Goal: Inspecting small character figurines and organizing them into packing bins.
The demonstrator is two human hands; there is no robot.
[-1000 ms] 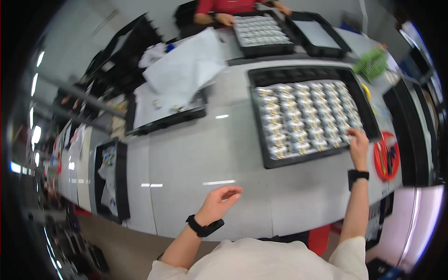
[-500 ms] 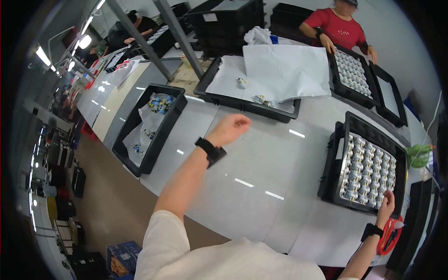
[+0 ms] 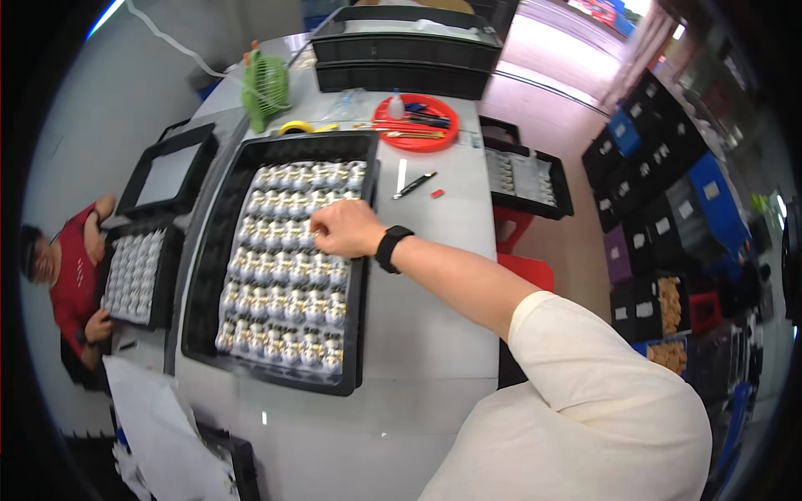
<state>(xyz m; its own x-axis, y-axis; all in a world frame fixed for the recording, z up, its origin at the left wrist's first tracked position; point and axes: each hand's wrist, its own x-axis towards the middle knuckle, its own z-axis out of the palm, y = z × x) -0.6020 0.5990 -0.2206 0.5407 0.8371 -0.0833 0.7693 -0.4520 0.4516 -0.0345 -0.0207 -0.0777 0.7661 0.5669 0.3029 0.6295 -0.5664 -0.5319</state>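
Note:
Only my right hand (image 3: 347, 229) is in view, its arm reaching in from the right with a black band on the wrist. Its fingers are curled together over the right side of a black tray (image 3: 357, 359), among rows of small figurines (image 3: 284, 305) in white, gold and black. Whatever lies between the fingertips is hidden and blurred. The figurines stand in neat rows on a pale liner. My left hand is out of the picture.
Beyond the tray are a red round dish (image 3: 430, 144) of brushes, yellow tape (image 3: 295, 128) and a green fan (image 3: 266, 88). A black pen (image 3: 415, 184) lies right of it. At left, a person in red (image 3: 75, 267) handles another filled tray (image 3: 134, 275). White sheets (image 3: 163, 417) lie near left.
The view has swung far to the right, and my left hand has left it. My right hand has moved from the tray's near corner to its right side, with fingers curled.

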